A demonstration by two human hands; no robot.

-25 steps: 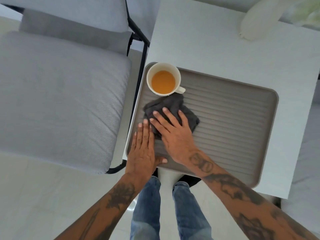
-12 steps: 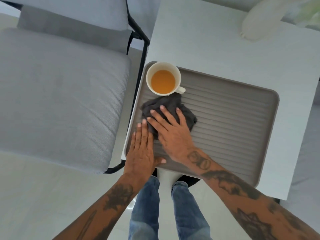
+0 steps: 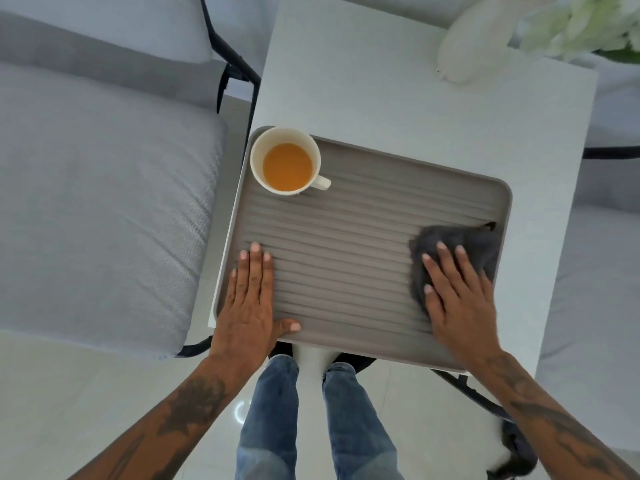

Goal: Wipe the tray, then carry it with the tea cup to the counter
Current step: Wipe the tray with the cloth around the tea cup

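A grey ribbed tray (image 3: 346, 258) lies on a small white table (image 3: 398, 98). A white tea cup (image 3: 287, 164) holding orange-brown tea stands in the tray's far left corner, its handle pointing right. My left hand (image 3: 251, 299) lies flat on the tray's near left corner with fingers together and the thumb along the near rim. My right hand (image 3: 457, 299) presses flat on a dark grey cloth (image 3: 478, 247) at the tray's right side, close to the right rim.
A grey cushioned chair (image 3: 97, 202) with a black frame stands just left of the table. A white vase (image 3: 471, 39) with pale flowers sits at the table's far right corner. Another grey seat is at the right. My jeans-clad legs are below the table's near edge.
My right hand has slid the cloth from beside the cup across the tray to its right side. My left hand stays flat on the near left corner.
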